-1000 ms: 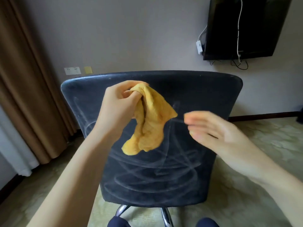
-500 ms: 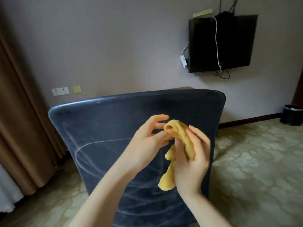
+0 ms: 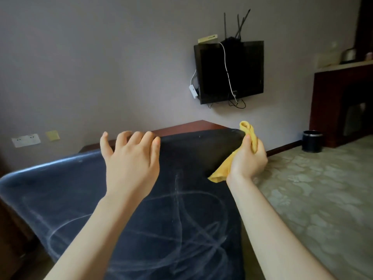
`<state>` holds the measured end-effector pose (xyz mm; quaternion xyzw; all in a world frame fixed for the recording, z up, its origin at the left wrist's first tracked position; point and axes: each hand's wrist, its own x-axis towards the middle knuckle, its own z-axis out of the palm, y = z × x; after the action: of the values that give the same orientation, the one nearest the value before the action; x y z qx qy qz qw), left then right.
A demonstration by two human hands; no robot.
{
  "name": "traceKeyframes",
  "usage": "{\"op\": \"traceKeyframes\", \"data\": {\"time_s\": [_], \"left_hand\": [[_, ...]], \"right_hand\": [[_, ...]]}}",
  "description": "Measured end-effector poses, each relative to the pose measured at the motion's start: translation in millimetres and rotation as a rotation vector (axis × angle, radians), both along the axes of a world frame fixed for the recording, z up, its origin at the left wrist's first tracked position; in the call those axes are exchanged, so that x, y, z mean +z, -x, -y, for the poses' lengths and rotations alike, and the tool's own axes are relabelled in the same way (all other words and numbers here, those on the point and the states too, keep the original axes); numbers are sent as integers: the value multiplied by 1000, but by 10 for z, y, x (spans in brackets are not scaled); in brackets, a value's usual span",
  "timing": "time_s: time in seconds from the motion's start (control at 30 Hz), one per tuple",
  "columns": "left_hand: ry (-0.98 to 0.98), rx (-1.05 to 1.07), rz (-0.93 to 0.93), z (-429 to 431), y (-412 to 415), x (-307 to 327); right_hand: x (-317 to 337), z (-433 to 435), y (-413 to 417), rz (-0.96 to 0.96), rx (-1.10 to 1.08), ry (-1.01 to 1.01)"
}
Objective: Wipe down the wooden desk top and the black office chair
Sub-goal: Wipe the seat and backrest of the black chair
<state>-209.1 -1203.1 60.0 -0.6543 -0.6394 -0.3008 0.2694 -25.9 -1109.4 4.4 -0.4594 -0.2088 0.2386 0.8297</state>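
Observation:
The black office chair's backrest fills the lower left, streaked with pale wipe marks. My left hand lies flat on its top edge, fingers curled over the rim. My right hand grips a bunched yellow cloth against the backrest's right upper corner; a cloth tail hangs below the palm. Behind the chair, a strip of the wooden desk top shows.
A black wall-mounted TV with dangling cables hangs above the desk. A small black bin stands on the patterned floor at right, beside a dark wooden cabinet. Wall sockets sit at left.
The cloth passed from my left hand to my right. My left hand moved onto the chair's top edge and my right carried the cloth to the backrest's right corner. The view shifted closer.

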Motion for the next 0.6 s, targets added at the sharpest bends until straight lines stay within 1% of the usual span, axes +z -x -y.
{"op": "traceKeyframes", "data": {"time_s": [0.13, 0.23, 0.37, 0.4, 0.43, 0.5, 0.53, 0.6], "left_hand": [[-48, -50, 82, -49, -3, -44], [-71, -70, 93, -63, 39, -53], [-103, -84, 81, -86, 79, -68], [-116, -83, 78, -93, 78, -73], [-127, -80, 76, -103, 75, -84], [-143, -76, 78, -127, 68, -88], [-144, -76, 82, -136, 64, -90], [-144, -71, 88, -138, 59, -97]], "right_hand": [[-108, -4, 111, 107, -133, -50], [-134, 4, 252, 144, -211, -143], [-120, -6, 374, 184, -281, -206], [-121, -5, 391, 241, -309, -251], [-123, -3, 412, 343, -351, -312], [-95, 2, 492, 596, -431, -453], [-56, 4, 536, 692, -439, -509], [40, 13, 613, 803, -405, -572]]}}
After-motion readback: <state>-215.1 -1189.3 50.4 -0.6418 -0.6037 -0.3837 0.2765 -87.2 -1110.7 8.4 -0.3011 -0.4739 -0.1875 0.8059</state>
